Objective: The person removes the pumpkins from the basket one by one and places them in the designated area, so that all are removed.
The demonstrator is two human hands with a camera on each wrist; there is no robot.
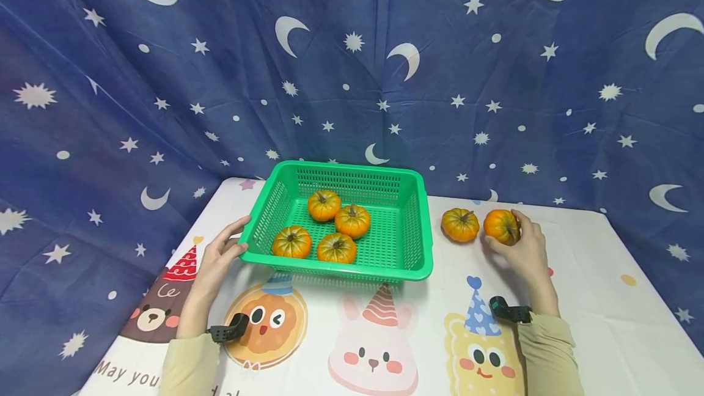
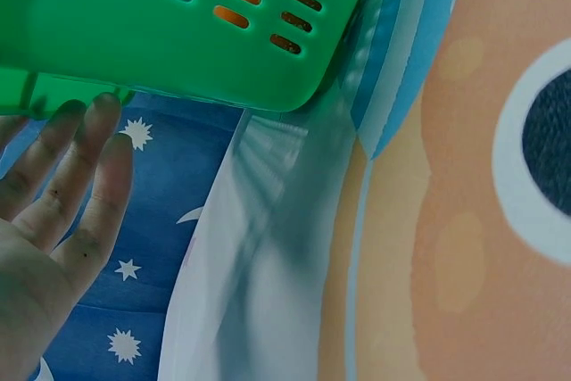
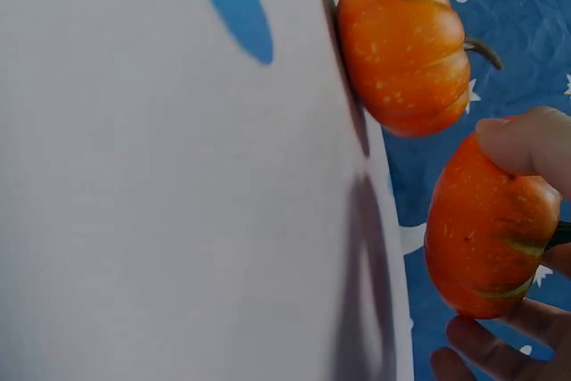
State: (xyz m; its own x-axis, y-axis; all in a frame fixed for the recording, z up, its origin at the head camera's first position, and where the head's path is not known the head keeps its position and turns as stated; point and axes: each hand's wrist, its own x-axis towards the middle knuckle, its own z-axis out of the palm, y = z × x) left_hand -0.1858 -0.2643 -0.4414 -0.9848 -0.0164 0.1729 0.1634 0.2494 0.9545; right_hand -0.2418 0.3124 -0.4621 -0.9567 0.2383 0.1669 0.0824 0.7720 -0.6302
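My right hand (image 1: 525, 252) grips a small orange pumpkin (image 1: 501, 227) from its right side. In the right wrist view, the thumb lies on one side of the held pumpkin (image 3: 491, 225) and fingers on the other; its shadow falls apart from it on the cloth. Beside it sits another small pumpkin (image 1: 460, 225), stem up. My left hand (image 1: 217, 258) touches the left rim of a green plastic basket (image 1: 357, 269) with fairly straight fingers. Several pumpkins (image 1: 352, 221) lie inside the basket. Seen from the left wrist, the fingertips (image 2: 105, 113) meet the basket's rim.
A white tablecloth (image 1: 440, 310) with cartoon prints covers the table. Behind it hangs a dark blue curtain (image 1: 341, 78) with moons and stars. Both wrists wear black camera mounts, one at the left (image 1: 228, 329) and one at the right (image 1: 510, 310).
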